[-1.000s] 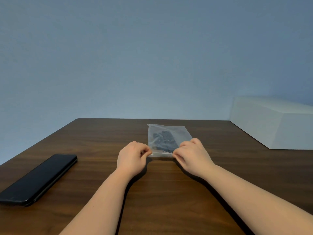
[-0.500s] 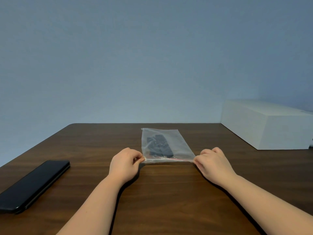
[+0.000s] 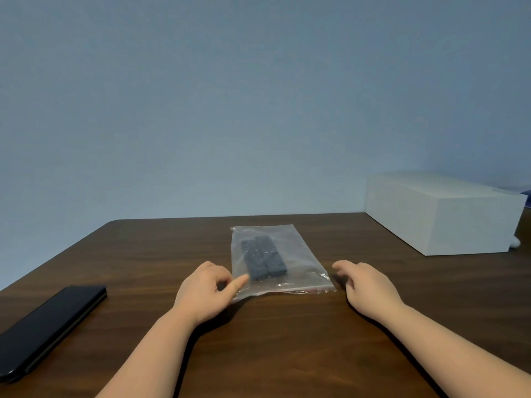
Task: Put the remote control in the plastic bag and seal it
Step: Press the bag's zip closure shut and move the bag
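Note:
A clear plastic bag (image 3: 300,255) lies flat on the dark wooden table (image 3: 287,340), its red-lined zip edge nearest me. The dark remote control (image 3: 263,258) rests inside it, toward the left side. My left hand (image 3: 201,291) is at the bag's near left corner. Its fingers are loose and its thumb tip lies on the plastic without pinching it. My right hand (image 3: 367,282) hovers just right of the bag's near right corner, fingers spread, with a small gap to the bag.
A flat black device (image 3: 48,326) lies at the near left of the table. A white box (image 3: 439,214) stands at the far right edge. A plain blue wall rises behind the table.
Both hands pinched the zip edge and the right one slid along it to the right corner. Now both have let go and the bag lies free.

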